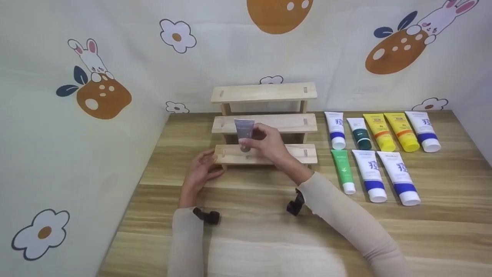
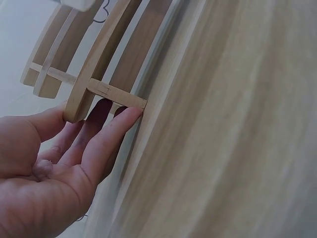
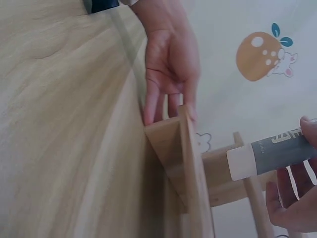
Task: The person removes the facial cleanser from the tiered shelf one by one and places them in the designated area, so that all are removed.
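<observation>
My right hand [image 1: 269,144] pinches a small grey tube [image 1: 245,129] between thumb and fingers, above the lowest step of a three-tier wooden display stand [image 1: 265,92]. The tube's cap points down in the head view; in the right wrist view the tube [image 3: 282,151] shows a pale cap and light lettering. At the left end of the lowest step, my left hand [image 1: 200,171] holds the stand. In the left wrist view its thumb lies at the board's end [image 2: 77,106], and its fingers touch the leg [image 2: 116,94] below.
Right of the stand, two rows of tubes lie on the wooden table [image 1: 246,246]: white-and-blue ones [image 1: 369,175], yellow ones [image 1: 379,132], a green one [image 1: 342,169] and a white-and-dark-green one [image 1: 360,134]. A printed cloth [image 1: 215,57] stands behind and at the sides.
</observation>
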`<state>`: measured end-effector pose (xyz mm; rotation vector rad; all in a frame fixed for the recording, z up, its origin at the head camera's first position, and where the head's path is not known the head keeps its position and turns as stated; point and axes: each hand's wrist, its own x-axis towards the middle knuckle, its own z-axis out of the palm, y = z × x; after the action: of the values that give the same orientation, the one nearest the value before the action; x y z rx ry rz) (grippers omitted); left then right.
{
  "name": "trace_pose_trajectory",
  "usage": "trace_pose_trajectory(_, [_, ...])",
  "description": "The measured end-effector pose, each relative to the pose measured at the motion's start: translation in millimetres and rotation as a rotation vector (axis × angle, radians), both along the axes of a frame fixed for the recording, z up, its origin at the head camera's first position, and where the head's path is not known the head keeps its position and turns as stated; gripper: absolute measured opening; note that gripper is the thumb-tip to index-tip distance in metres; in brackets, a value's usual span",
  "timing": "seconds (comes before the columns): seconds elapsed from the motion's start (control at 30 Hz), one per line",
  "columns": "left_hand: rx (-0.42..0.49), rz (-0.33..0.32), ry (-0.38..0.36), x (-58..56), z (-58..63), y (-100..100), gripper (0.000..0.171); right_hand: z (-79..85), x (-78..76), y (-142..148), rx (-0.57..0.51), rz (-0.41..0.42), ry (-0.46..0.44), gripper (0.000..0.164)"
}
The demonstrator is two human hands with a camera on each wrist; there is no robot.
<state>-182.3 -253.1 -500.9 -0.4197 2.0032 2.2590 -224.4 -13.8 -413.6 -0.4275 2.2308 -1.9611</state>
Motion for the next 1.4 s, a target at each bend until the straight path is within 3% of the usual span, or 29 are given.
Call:
trace_pose_trajectory(0.47, [0.001, -0.017, 0.021, -1.9, -2.2, -0.8, 0.044, 38.9, 12.7, 55.5, -0.016, -0.020, 0.063, 0.040])
trace_pose_trajectory(0.77, [0.030, -0.016, 0.020, -1.2, -1.5, -0.4, 0.046, 52.3, 16.1, 88.5, 0.076, -0.087, 0.075, 0.040])
trace_pose_trajectory(1.07, [0.024, -0.013, 0.016, -3.3, -2.8, -0.3, 0.046, 52.2, 12.6, 126.0, 0.185, -0.161, 0.051, 0.055])
trace_pose_trajectory(1.4, [-0.006, -0.017, 0.001, -1.6, -1.3, -0.7, 0.045, 37.1, 4.9, 181.5, 0.183, -0.274, -0.020, 0.063])
